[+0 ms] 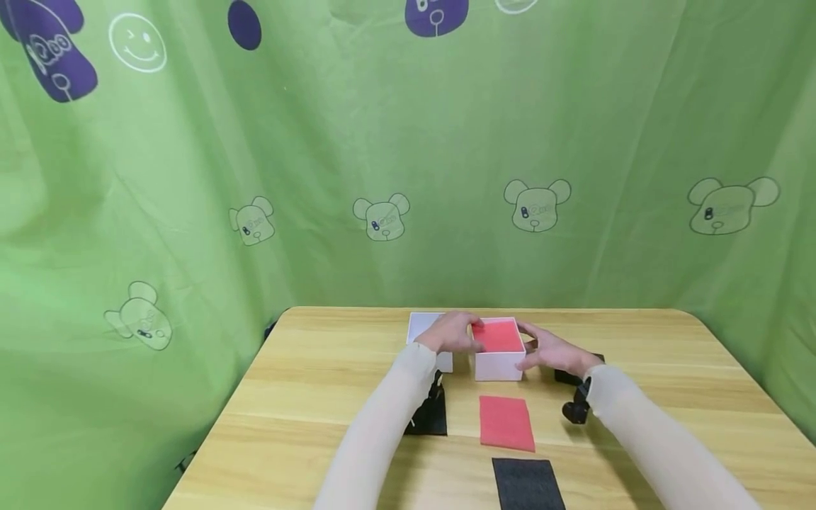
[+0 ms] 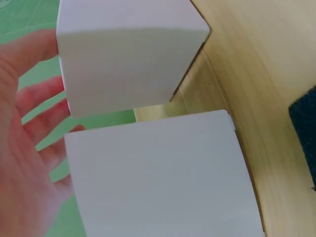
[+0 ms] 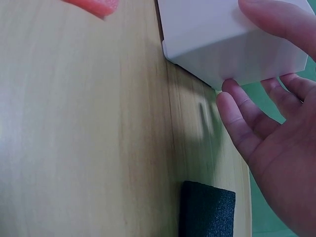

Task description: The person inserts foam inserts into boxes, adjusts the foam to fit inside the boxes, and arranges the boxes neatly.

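A white box (image 1: pixel 499 367) with red foam (image 1: pixel 499 337) in its top stands near the far side of the table. My left hand (image 1: pixel 454 333) reaches over its left rim with fairly straight fingers; in the left wrist view, some fingertips are hidden behind the box's edge. On the other side, my right hand (image 1: pixel 551 352) holds the box, its thumb (image 3: pixel 271 20) against one face and its fingers around the side. A second white box (image 2: pixel 163 177) stands just left of the first, partly hidden by my left hand.
A flat red foam piece (image 1: pixel 506 423) lies in front of the box, with a black foam piece (image 1: pixel 528 484) nearer me. Another black piece (image 1: pixel 432 414) is beside my left forearm. One more black block (image 3: pixel 207 210) lies near my right hand. A green curtain (image 1: pixel 446 142) hangs behind.
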Motion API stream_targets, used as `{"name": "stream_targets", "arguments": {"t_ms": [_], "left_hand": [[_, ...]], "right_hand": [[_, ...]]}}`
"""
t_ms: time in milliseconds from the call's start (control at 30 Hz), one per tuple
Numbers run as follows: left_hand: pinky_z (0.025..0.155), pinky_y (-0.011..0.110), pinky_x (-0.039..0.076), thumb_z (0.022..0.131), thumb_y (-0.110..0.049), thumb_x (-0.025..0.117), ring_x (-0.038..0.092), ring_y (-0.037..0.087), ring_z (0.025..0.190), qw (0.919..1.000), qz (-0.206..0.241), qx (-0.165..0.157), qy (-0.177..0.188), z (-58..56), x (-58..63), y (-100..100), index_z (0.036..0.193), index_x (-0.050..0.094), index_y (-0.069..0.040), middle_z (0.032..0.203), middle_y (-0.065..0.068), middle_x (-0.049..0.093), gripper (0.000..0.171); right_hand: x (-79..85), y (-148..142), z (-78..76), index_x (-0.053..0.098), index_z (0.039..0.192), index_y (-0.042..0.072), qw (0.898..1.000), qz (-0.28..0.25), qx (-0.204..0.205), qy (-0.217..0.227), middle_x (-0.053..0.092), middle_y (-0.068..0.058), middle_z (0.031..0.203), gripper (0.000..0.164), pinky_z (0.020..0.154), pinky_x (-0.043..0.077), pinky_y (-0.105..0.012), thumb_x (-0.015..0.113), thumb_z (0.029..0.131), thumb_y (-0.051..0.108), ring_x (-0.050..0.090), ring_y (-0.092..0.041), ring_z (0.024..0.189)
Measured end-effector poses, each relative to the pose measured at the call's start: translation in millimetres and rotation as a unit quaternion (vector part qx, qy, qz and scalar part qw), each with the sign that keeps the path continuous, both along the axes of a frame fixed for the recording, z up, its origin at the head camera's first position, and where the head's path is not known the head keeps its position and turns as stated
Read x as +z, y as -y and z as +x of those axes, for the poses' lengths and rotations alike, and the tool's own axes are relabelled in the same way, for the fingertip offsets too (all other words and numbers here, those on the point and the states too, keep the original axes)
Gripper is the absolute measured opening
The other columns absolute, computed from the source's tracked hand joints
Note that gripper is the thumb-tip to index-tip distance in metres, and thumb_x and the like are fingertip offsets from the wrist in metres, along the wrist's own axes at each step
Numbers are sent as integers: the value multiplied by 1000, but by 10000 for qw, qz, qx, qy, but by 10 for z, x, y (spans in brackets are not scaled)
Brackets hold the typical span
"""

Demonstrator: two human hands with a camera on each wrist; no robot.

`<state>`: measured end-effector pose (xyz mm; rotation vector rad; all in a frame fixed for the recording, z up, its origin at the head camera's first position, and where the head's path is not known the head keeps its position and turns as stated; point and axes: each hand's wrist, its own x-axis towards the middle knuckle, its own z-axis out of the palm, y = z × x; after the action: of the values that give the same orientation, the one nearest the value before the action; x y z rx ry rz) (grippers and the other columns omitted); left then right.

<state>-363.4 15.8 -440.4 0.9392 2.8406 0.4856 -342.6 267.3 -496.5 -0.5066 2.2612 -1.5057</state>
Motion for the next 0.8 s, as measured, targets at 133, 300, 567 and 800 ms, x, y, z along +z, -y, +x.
{"name": "stream_targets", "arguments": {"t_ms": [133, 300, 567, 800], "left_hand": [[91, 22, 42, 78, -39, 76, 53, 7, 106, 9997, -172, 177, 89, 1, 18, -57, 123, 63, -22, 116, -11, 60, 50], [94, 24, 40, 77, -37, 77, 53, 8, 109, 9992, -332, 233, 67, -5, 19, -104, 123, 62, -22, 117, -11, 61, 50], [91, 22, 43, 83, -38, 71, 54, 9, 109, 9999, -44, -111, -82, 26, -27, 6, 125, 61, -17, 117, -7, 61, 48], [104, 27, 34, 88, -36, 65, 43, 14, 126, 9978, 503, -437, -64, 132, 60, 156, 133, 53, -15, 135, -1, 51, 51]], "right_hand": [[4, -3, 14, 2, 152, 5, 10000, 61, -55, 4, 7, -21, 155, 107, 105, 24, -60, 78, 76, 12, 38, -43, 126], [25, 4, 28, 2, 152, 5, 9999, 132, -80, 6, 8, -21, 155, 107, 105, 23, -61, 77, 77, 13, 37, -43, 126], [-4, 31, 20, 3, 152, 5, 9998, 162, -36, -81, 6, -22, 155, 107, 105, 23, -60, 78, 76, 13, 34, -46, 128], [11, 26, -4, 2, 152, 4, 9997, 240, -29, -105, 6, -22, 155, 107, 105, 23, -61, 78, 76, 15, 34, -45, 128]]}}
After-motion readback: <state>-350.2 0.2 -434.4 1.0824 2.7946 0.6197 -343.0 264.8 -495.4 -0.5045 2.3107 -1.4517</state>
